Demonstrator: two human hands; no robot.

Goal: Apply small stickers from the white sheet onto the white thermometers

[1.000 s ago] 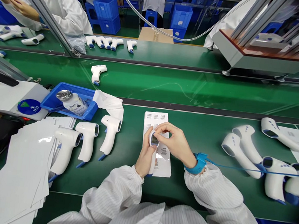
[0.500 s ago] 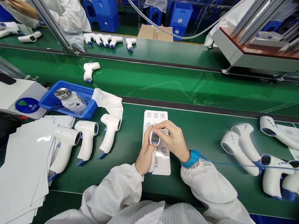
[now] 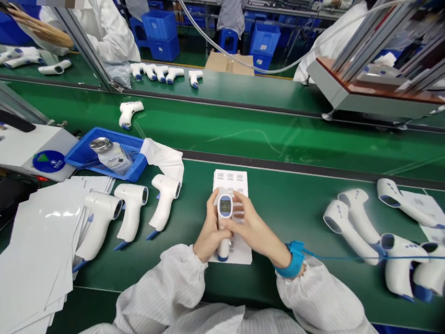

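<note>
Between both hands, a white infrared thermometer [image 3: 222,248] with a blue base faces me, its small dark screen [image 3: 225,205] lit with faint lines. My left hand [image 3: 208,234] wraps its left side. From the right, my right hand [image 3: 257,232] grips it too, thumb across the front below the screen and fingers at the upper right side. A blue wrist strap [image 3: 295,259] with a cord circles my right wrist. Beneath the thermometer lies a printed white sheet [image 3: 242,253], partly covered by my hands.
Several white thermometers [image 3: 166,201] stand to the left beside a paper stack [image 3: 37,244]. A blue tray [image 3: 85,146] holds a bottle [image 3: 115,158]. More thermometers [image 3: 352,234] lie at the right. One thermometer [image 3: 129,113] rests on the green belt [image 3: 249,133]. A co-worker's sleeve [image 3: 114,25] shows across it.
My right hand has moved from the thermometer's top edge down to its right side, uncovering the screen. The camera view has tilted up slightly.
</note>
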